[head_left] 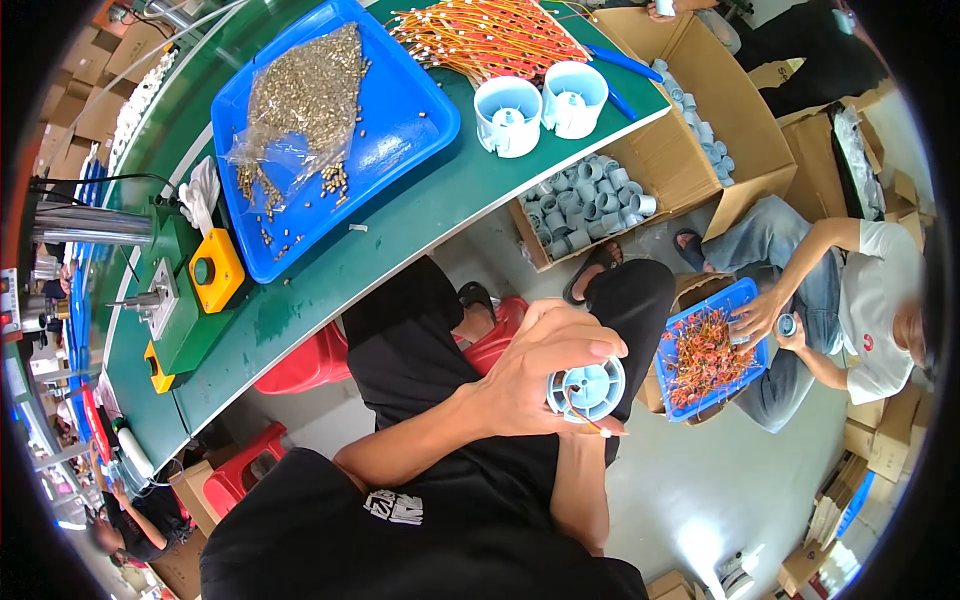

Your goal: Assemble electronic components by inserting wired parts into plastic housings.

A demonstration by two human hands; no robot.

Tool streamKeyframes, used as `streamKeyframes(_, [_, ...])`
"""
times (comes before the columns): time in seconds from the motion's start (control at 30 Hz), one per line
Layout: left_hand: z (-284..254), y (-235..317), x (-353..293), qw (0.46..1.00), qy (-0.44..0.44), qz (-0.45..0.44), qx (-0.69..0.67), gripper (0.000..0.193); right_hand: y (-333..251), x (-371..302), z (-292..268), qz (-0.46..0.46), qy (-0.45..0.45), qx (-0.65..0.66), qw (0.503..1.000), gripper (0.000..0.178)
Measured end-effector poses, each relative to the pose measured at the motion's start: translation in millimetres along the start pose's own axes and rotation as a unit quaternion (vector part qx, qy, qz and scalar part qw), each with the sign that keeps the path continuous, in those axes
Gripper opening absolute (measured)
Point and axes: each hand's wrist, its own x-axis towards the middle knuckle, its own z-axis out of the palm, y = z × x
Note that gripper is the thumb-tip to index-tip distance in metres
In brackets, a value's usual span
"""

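Note:
My left hand (525, 365) is closed round a light-blue round plastic housing (600, 388), held above my lap with its open, ribbed end showing. A short thin wire (580, 412) with a small white connector hangs out of the housing. My right hand (582, 450) is just below and behind it, and its fingers are mostly hidden. On the green worktable (370, 290), two similar pale housings (508, 118) stand side by side near the edge. Beside them lies a bundle of orange and yellow wires (490, 35).
A blue tray (425, 135) holds a bag of small metal pieces (310, 90). A green press (185, 310) with yellow button boxes (215, 270) stands left. Cartons (690, 205) hold blue-grey plastic parts. At right, a seated co-worker (880, 300) handles a part over a blue tray (690, 405) of wired pieces.

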Motion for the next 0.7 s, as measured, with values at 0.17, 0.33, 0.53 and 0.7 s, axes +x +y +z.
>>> streamKeyframes(0.17, [0,0,-4,0.986,-0.068,-0.049,-0.147,0.081,-8,0,0,-0.023,-0.001,0.002,1.000,0.021])
streamKeyframes(0.33, [6,4,-13,0.974,-0.070,-0.120,-0.178,0.083,-6,-2,8,-0.042,0.000,0.003,0.999,0.021])
streamKeyframes(0.53, [24,6,-13,0.986,0.009,-0.080,-0.146,0.086,-9,-9,11,-0.069,0.006,0.002,0.998,0.021])
streamKeyframes(0.7, [19,6,-7,0.991,-0.028,-0.058,-0.114,0.094,-10,-10,17,-0.098,0.009,0.004,0.995,0.020])
